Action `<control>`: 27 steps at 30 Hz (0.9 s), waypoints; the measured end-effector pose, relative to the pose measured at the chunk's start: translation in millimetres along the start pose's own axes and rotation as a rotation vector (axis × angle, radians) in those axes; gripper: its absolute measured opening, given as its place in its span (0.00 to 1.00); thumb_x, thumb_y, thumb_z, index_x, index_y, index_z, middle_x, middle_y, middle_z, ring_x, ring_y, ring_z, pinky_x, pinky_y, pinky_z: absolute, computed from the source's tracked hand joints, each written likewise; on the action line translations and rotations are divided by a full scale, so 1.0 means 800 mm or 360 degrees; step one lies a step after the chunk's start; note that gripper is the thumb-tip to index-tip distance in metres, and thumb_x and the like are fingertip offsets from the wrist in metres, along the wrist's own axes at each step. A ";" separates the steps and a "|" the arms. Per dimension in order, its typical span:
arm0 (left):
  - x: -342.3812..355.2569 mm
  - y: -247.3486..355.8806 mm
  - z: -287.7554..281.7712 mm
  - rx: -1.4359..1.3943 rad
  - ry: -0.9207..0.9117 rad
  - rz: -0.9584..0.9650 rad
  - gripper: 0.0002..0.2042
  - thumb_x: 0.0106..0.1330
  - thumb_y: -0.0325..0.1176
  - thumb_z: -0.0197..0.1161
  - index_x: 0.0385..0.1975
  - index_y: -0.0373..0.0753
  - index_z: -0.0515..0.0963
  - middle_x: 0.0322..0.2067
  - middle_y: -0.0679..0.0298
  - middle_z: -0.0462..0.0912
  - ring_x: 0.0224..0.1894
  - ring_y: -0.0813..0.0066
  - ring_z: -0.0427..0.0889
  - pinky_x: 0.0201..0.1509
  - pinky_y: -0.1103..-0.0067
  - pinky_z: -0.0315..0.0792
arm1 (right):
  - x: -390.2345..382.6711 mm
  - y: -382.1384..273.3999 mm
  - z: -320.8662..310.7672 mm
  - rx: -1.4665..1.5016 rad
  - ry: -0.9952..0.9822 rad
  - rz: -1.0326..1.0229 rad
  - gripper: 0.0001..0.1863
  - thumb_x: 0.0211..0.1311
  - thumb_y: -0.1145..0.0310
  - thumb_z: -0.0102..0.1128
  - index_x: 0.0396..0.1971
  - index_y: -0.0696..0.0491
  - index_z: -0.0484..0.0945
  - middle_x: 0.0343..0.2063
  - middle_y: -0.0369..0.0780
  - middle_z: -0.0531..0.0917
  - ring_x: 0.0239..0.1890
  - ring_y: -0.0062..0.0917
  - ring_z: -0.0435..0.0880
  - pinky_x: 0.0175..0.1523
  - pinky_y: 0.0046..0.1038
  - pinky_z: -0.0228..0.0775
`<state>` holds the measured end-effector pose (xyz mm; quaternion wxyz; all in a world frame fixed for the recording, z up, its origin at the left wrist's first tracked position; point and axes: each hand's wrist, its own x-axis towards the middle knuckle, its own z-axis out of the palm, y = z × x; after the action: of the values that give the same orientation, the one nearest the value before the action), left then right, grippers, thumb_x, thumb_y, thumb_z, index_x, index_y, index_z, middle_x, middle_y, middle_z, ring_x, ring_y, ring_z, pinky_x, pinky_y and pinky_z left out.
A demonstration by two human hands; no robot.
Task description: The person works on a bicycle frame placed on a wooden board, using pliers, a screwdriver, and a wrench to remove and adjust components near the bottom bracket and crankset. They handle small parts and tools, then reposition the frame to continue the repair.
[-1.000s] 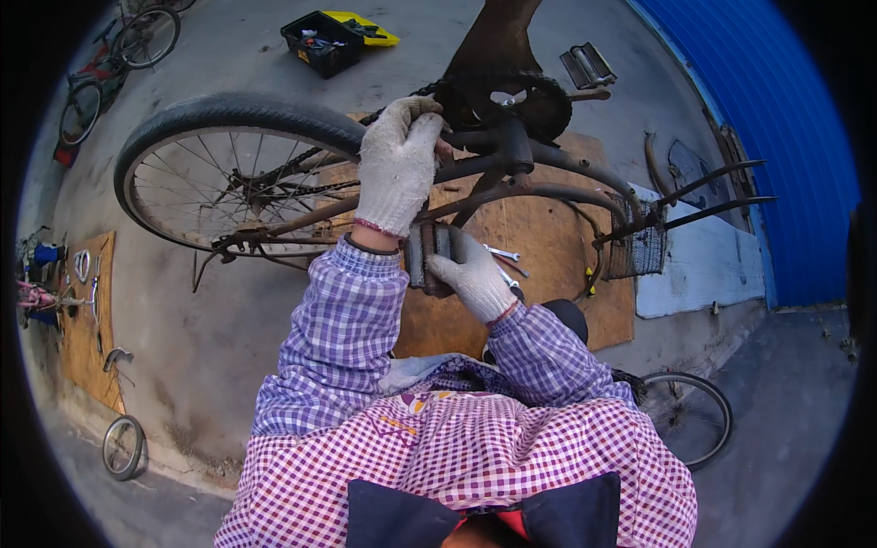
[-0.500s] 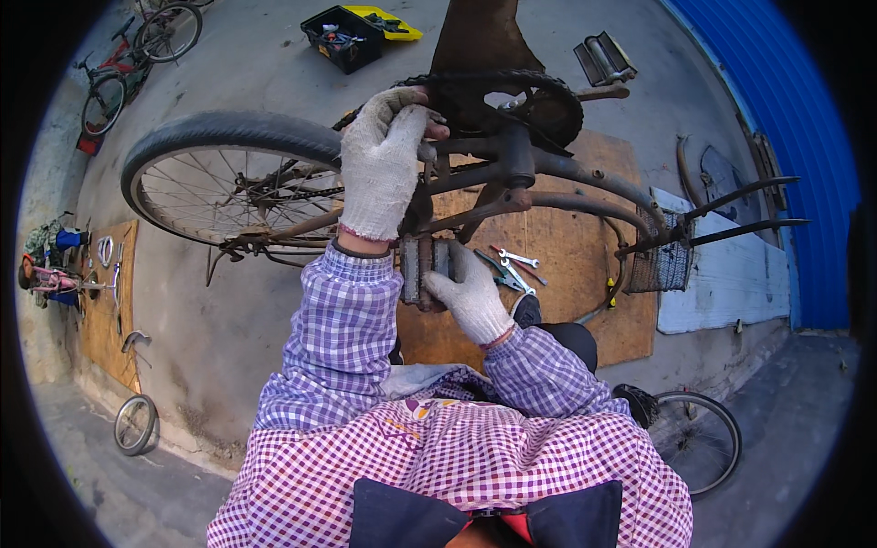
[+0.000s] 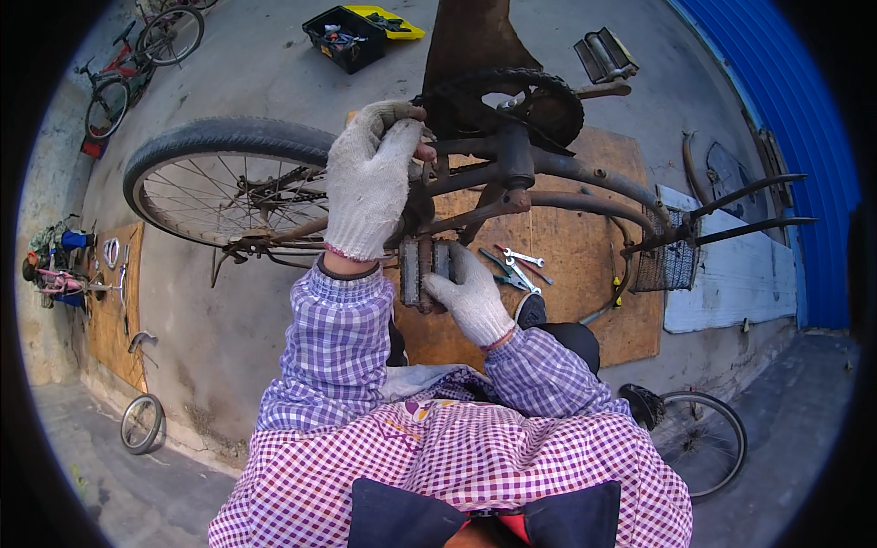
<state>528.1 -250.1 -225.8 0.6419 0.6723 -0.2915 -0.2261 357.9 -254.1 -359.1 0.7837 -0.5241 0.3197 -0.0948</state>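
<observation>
A worn bicycle frame (image 3: 575, 167) lies before me, with a dark chainring (image 3: 565, 110) and its chain. My left hand (image 3: 370, 187), in a white knit glove with bare fingertips, is beside the chainring's left edge. Its fingers curl closed there; what lies between them is hidden. Lower down, my right hand (image 3: 470, 297), gloved too, grips a rusty pedal (image 3: 413, 274) from its right side, thumb toward me. The rear wheel (image 3: 228, 183) extends to the left behind my left wrist.
Several wrenches and pliers (image 3: 516, 268) lie on a wooden board (image 3: 594, 320) under the frame. Beyond is a black toolbox (image 3: 347, 50) with a yellow lid. A wire basket (image 3: 665, 260) is at right. A loose wheel (image 3: 699, 443) lies near my right side; bicycles (image 3: 119, 78) stand far left.
My left hand has shifted slightly left and down from the chainring. My right hand keeps its grip on the pedal.
</observation>
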 end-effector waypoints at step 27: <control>-0.064 -0.091 0.060 -0.0128 -0.0411 -0.0289 0.11 0.72 0.26 0.64 0.51 0.30 0.84 0.28 0.65 0.84 0.29 0.82 0.81 0.34 0.84 0.75 | 0.034 0.076 -0.046 0.0272 -0.0197 -0.0008 0.35 0.66 0.66 0.65 0.68 0.67 0.63 0.49 0.48 0.82 0.36 0.23 0.88 0.37 0.22 0.83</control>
<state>465.3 -250.0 -305.1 0.6023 0.6350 -0.3002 -0.3793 345.3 -268.7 -432.7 0.8435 -0.4611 0.2600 -0.0912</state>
